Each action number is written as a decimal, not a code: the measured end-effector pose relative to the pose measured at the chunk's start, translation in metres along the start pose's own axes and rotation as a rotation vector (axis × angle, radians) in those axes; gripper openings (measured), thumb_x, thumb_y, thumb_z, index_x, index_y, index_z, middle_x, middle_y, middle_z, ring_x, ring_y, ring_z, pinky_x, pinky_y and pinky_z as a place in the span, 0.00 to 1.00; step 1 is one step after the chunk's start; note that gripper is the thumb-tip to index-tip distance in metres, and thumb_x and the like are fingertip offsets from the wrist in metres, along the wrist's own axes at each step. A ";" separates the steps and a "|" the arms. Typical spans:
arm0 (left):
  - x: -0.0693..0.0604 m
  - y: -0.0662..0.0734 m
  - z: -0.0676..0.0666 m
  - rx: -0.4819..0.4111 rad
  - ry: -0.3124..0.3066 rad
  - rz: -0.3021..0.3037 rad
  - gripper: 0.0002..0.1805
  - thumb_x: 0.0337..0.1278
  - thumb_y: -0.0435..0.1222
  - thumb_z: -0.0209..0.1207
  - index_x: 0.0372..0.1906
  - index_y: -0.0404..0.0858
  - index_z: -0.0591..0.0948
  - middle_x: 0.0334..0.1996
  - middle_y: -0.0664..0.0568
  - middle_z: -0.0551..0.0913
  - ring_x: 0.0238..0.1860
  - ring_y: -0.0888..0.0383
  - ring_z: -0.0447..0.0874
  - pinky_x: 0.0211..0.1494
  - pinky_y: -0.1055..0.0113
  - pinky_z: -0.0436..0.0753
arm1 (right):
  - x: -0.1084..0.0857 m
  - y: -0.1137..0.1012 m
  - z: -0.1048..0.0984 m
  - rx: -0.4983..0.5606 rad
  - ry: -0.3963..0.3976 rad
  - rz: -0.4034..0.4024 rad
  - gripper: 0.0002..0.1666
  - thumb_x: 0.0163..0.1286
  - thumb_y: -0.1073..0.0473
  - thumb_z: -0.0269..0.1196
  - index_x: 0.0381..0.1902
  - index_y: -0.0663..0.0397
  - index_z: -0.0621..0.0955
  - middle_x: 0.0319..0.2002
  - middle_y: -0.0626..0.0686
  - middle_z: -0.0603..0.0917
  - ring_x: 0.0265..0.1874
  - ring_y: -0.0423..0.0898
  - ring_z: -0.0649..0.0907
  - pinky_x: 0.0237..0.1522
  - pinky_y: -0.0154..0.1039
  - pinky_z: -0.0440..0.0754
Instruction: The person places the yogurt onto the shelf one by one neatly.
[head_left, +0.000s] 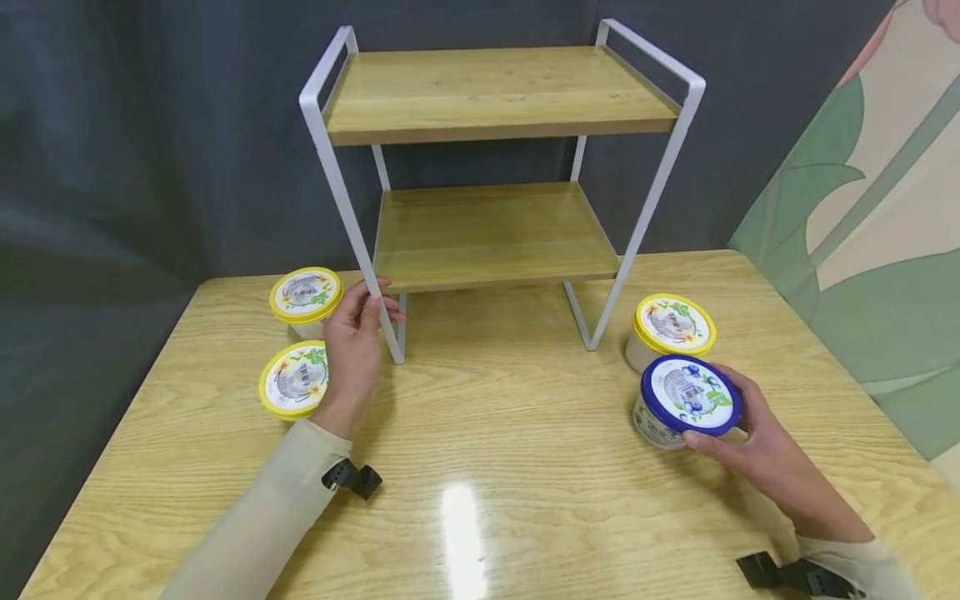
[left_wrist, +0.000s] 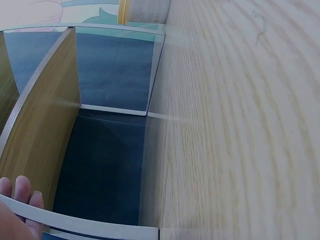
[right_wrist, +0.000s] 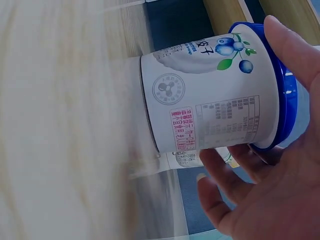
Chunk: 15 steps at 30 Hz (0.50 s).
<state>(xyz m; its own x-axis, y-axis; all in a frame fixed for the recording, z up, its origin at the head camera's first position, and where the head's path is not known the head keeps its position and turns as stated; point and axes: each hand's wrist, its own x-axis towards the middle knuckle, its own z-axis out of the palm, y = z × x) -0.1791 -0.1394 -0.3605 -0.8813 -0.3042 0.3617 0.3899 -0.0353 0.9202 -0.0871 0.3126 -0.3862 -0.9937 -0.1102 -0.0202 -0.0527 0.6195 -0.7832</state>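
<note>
On the right of the pale wood-grain table (head_left: 495, 408), right hand (head_left: 761, 446) grips a round white printed tub with dark-blue lid (head_left: 692, 396), thumb at the near rim; can't tell if base touches wood. Just behind it: yellow-lidded round tub (head_left: 675, 323). Left hand (head_left: 352, 350) is curled round the front-left leg of a two-tier wooden shelf with white metal frame (head_left: 495, 93), beside two more yellow-lidded tubs (head_left: 296, 379). Lids on, contents hidden. Right wrist view shows the pink text block on the gripped tub's wall; head view shows its lid top.
</note>
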 end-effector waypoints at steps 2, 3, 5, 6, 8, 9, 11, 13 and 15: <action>0.001 0.001 0.001 0.001 0.000 0.001 0.13 0.74 0.31 0.49 0.54 0.31 0.79 0.29 0.58 0.82 0.32 0.64 0.85 0.48 0.67 0.85 | 0.001 -0.001 -0.001 -0.007 0.001 0.027 0.55 0.67 0.58 0.68 0.80 0.42 0.46 0.71 0.63 0.60 0.58 0.39 0.67 0.55 0.45 0.68; 0.001 0.001 0.001 0.002 0.000 0.000 0.13 0.74 0.31 0.49 0.54 0.31 0.79 0.29 0.58 0.82 0.32 0.64 0.84 0.48 0.67 0.85 | 0.001 -0.002 -0.002 -0.006 0.003 0.032 0.55 0.67 0.58 0.68 0.80 0.42 0.47 0.71 0.62 0.61 0.58 0.39 0.68 0.55 0.47 0.68; 0.002 0.001 0.000 0.007 -0.001 -0.001 0.13 0.74 0.31 0.49 0.55 0.32 0.79 0.30 0.57 0.83 0.31 0.64 0.84 0.48 0.67 0.85 | 0.002 -0.002 -0.002 -0.014 0.009 0.036 0.55 0.66 0.58 0.69 0.80 0.43 0.49 0.69 0.60 0.64 0.55 0.32 0.68 0.53 0.42 0.68; 0.002 0.001 -0.001 0.006 -0.001 0.000 0.14 0.74 0.31 0.49 0.54 0.32 0.79 0.30 0.55 0.83 0.31 0.63 0.84 0.48 0.67 0.85 | 0.003 -0.003 -0.002 -0.014 0.011 0.035 0.54 0.66 0.58 0.69 0.80 0.43 0.49 0.69 0.59 0.64 0.54 0.29 0.68 0.52 0.38 0.68; 0.003 0.001 -0.001 0.011 -0.002 -0.001 0.13 0.74 0.31 0.49 0.54 0.32 0.80 0.30 0.55 0.83 0.31 0.64 0.85 0.48 0.67 0.85 | 0.003 -0.004 -0.003 -0.012 0.009 0.033 0.54 0.65 0.58 0.69 0.80 0.44 0.50 0.69 0.59 0.65 0.53 0.25 0.67 0.49 0.32 0.67; 0.004 0.001 -0.002 0.010 -0.002 0.001 0.13 0.74 0.31 0.49 0.54 0.32 0.80 0.30 0.55 0.83 0.30 0.64 0.85 0.48 0.68 0.85 | 0.003 -0.004 -0.002 -0.004 0.003 0.037 0.54 0.66 0.57 0.69 0.80 0.44 0.50 0.70 0.59 0.64 0.53 0.25 0.67 0.50 0.34 0.68; 0.004 0.000 -0.003 0.010 -0.005 0.003 0.13 0.74 0.30 0.49 0.54 0.31 0.80 0.29 0.57 0.84 0.29 0.65 0.85 0.47 0.68 0.85 | 0.003 -0.006 -0.001 0.005 -0.011 0.056 0.54 0.67 0.56 0.69 0.80 0.42 0.49 0.72 0.59 0.63 0.55 0.28 0.67 0.54 0.39 0.71; 0.004 -0.001 -0.003 0.011 -0.011 0.003 0.13 0.74 0.30 0.49 0.54 0.30 0.79 0.28 0.60 0.84 0.28 0.66 0.84 0.47 0.69 0.85 | 0.002 -0.008 0.001 0.022 -0.027 0.075 0.54 0.67 0.54 0.68 0.80 0.40 0.48 0.74 0.62 0.60 0.60 0.37 0.68 0.56 0.50 0.71; 0.003 -0.003 -0.004 0.020 -0.022 0.001 0.13 0.74 0.29 0.49 0.54 0.29 0.79 0.27 0.61 0.83 0.28 0.66 0.84 0.46 0.70 0.85 | 0.000 -0.009 0.005 0.052 -0.039 0.085 0.54 0.68 0.54 0.67 0.81 0.39 0.47 0.75 0.63 0.58 0.64 0.49 0.68 0.57 0.62 0.69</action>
<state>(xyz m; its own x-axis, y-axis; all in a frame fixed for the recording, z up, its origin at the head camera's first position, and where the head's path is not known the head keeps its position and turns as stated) -0.1822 -0.1438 -0.3630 -0.8865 -0.2834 0.3657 0.3856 -0.0158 0.9225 -0.0861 0.3030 -0.3823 -0.9897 -0.0900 -0.1115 0.0377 0.5871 -0.8086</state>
